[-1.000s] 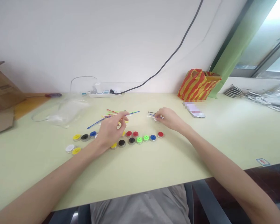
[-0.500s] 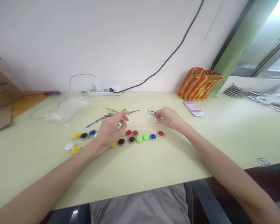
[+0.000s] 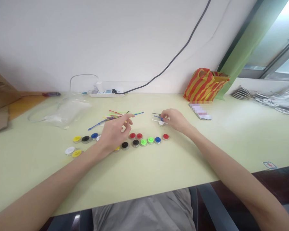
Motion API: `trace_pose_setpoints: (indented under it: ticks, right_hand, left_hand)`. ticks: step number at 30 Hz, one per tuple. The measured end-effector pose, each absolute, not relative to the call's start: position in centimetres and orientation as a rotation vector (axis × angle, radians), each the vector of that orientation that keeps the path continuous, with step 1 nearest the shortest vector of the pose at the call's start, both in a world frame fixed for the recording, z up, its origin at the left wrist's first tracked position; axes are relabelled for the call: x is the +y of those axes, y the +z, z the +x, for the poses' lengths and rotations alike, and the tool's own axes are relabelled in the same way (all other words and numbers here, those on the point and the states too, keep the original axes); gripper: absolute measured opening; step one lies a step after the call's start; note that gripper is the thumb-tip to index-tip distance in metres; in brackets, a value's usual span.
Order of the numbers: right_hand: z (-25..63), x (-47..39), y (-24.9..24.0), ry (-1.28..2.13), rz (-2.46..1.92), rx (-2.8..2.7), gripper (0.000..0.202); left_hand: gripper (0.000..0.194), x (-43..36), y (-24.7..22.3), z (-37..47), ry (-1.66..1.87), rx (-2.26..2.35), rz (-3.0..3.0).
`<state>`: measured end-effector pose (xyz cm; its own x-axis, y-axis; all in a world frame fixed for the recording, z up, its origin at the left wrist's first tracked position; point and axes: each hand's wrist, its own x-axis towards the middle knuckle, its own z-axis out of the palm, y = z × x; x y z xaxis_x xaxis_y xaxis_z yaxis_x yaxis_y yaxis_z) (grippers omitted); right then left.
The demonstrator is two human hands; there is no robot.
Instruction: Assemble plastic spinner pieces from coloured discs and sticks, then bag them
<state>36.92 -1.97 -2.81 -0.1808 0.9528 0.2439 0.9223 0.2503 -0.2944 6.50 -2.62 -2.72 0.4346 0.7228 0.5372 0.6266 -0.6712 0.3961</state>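
My right hand [image 3: 173, 118] is at the right of the desk's middle, its fingertips closed on a blue arrow spinner [image 3: 158, 117]. A black arrow [image 3: 156, 113] lies just behind it. In front is a white arrow [image 3: 159, 121] by a white round base [image 3: 161, 123]. My left hand [image 3: 117, 132] hovers with fingers apart and loosely bent, index finger outstretched, holding nothing I can see. Behind it lies a pile of coloured plastic arrows [image 3: 115, 113], partly hidden by the hand. Round clear bases with coloured tops, such as a red one [image 3: 166, 136] and a black one [image 3: 135, 142], run in front.
A power strip [image 3: 107, 93] with a thick black cable sits against the wall. Clear plastic bags [image 3: 65, 114] lie at left beside a cardboard box [image 3: 1, 89]. At right are a striped bag [image 3: 204, 86], a phone [image 3: 200, 111] and wrapped items [image 3: 267, 99].
My right fingertips have shifted slightly back from the white spinner to the blue one; the white arrow now lies free in front. My left hand keeps its pose. The view has moved slightly.
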Motion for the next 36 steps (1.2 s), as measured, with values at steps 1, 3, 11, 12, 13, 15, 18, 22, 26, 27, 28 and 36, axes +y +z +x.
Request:
trace_pose_setpoints:
  ticks: [1,3,11,12,13,15,18,22,26,27,28,36]
  right_hand:
    - [36.9,-1.9,-2.9,0.117,-1.710,-2.157,0.015]
    - [36.9,-1.8,-2.9,0.126,-1.691,-2.158,0.016]
    - [37.1,-1.6,-3.0,0.180,-1.567,-2.152,0.015]
    - [37.2,-1.6,-3.0,0.184,-1.548,-2.158,0.014]
    - [37.2,-1.7,-2.9,0.186,-1.532,-2.163,0.013]
    - [37.2,-1.9,-2.7,0.172,-1.519,-2.141,0.015]
    - [36.5,-2.5,-2.2,0.129,-1.503,-2.048,0.021]
    - [34.9,-3.6,-1.8,0.095,-1.404,-2.058,0.020]
    - [32.9,-4.4,-2.1,0.109,-1.301,-2.226,0.018]
    - [32.4,-4.6,-2.1,0.139,-1.272,-2.255,0.018]
    - [31.8,-4.9,-2.2,0.179,-1.240,-2.277,0.017]
    - [28.2,-5.6,-2.3,0.351,-1.148,-2.381,0.016]
  left_hand:
    - [0.034,-2.6,-2.7,6.5,1.061,1.200,2.542]
    - [0.034,-2.5,-2.8,6.5,1.070,1.193,2.544]
    - [0.035,-2.7,-2.7,6.6,1.075,1.204,2.547]
    - [0.035,-2.8,-2.6,6.6,1.074,1.207,2.545]
    - [0.035,-2.7,-2.5,6.5,1.074,1.212,2.545]
    - [0.034,-2.6,-2.3,6.4,1.082,1.225,2.550]
    - [0.032,-2.2,-1.9,5.9,1.140,1.252,2.571]
    - [0.032,-1.5,-1.5,5.2,1.205,1.301,2.622]
    - [0.032,-1.3,-1.6,5.0,1.176,1.362,2.644]
    - [0.032,-1.3,-1.8,5.1,1.161,1.367,2.647]
    - [0.032,-1.4,-1.9,5.2,1.147,1.364,2.649]
    - [0.030,-2.1,-2.5,6.1,1.084,1.302,2.657]
